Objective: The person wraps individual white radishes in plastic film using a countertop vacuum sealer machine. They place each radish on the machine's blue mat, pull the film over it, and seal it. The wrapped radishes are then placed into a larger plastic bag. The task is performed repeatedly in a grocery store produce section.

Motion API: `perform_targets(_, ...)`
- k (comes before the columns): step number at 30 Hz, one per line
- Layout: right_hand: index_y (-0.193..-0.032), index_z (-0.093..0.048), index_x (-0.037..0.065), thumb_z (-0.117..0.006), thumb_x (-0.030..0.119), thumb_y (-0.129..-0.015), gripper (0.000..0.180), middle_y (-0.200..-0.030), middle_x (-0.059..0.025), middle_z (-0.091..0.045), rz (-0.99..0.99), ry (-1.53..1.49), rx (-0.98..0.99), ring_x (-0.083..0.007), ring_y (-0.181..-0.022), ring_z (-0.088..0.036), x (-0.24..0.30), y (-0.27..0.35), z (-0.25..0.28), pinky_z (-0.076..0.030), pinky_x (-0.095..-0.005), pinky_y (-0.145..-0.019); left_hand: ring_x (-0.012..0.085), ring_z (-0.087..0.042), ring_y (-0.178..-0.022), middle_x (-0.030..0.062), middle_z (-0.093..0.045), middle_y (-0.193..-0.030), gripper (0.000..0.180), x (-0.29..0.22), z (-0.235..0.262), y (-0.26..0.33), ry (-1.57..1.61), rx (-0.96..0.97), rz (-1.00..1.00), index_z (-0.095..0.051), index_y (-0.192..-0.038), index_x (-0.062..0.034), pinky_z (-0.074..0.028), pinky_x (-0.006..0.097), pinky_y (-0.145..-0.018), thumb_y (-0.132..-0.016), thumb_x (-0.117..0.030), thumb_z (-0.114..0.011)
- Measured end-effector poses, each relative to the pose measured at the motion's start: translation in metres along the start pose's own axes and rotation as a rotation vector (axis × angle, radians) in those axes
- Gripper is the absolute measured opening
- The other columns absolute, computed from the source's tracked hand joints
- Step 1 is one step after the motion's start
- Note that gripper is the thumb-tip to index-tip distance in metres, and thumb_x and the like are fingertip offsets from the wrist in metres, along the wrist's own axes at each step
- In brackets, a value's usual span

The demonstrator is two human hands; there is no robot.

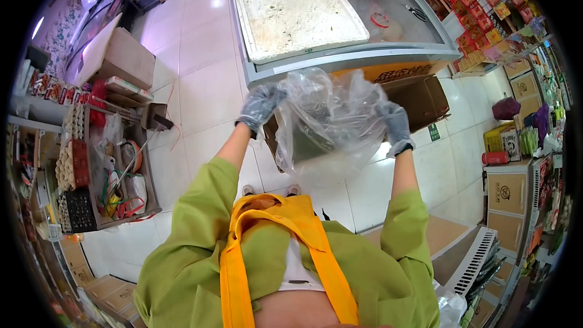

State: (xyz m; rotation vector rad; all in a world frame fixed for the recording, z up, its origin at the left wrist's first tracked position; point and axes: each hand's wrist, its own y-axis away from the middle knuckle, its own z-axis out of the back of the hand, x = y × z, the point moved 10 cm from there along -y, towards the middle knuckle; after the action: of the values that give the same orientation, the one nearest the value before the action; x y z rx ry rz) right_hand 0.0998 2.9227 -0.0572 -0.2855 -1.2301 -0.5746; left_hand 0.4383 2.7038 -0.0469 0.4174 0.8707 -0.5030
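A large clear plastic bag (328, 121) is stretched wide between my two hands, in front of a glass-topped freezer. My left hand (260, 107), in a grey glove, is closed on the bag's left edge. At the opposite edge my right hand (395, 124), gloved the same way, grips the plastic. Behind and below the bag is an open brown cardboard box (419, 102), partly hidden by it. Dark green shows through the film, but I cannot make out what it is.
On the freezer (340, 53) lies a white foam lid (297, 9), with scissors (416, 13) and a red ring (379, 20) to its right. A cluttered crate cart (121, 170) stands at left. Stacked cartons (507, 188) and packed shelves (480, 6) line the right. Pale tiles (206, 85) cover the floor.
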Motion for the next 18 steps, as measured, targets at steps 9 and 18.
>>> perform_targets(9, -0.095, -0.067, 0.002, -0.074, 0.02, -0.084, 0.022, -0.081, 0.0025, -0.063, 0.095, -0.012, -0.202, -0.006, -0.072, -0.05, 0.092, 0.029, 0.017, -0.042, -0.023, -0.066, 0.0299, -0.066, -0.088, 0.0155, -0.07, -0.095, 0.041, -0.058, 0.007, 0.015, -0.163, -0.085, -0.295, -0.069, -0.105, -0.008, -0.051, 0.038, -0.081, -0.086, -0.044, -0.068)
perform_targets(18, -0.089, -0.066, 0.003, -0.063, 0.019, -0.094, 0.017, -0.079, 0.0023, -0.063, 0.259, 0.392, -0.307, -0.0099, -0.071, -0.054, -0.034, 0.007, 0.017, -0.045, -0.0293, -0.065, 0.037, -0.064, -0.094, 0.0185, -0.068, -0.101, 0.042, -0.006, 0.008, 0.007, -0.258, -0.088, 0.05, -0.065, -0.115, -0.0085, -0.05, 0.043, -0.084, -0.09, -0.041, -0.058)
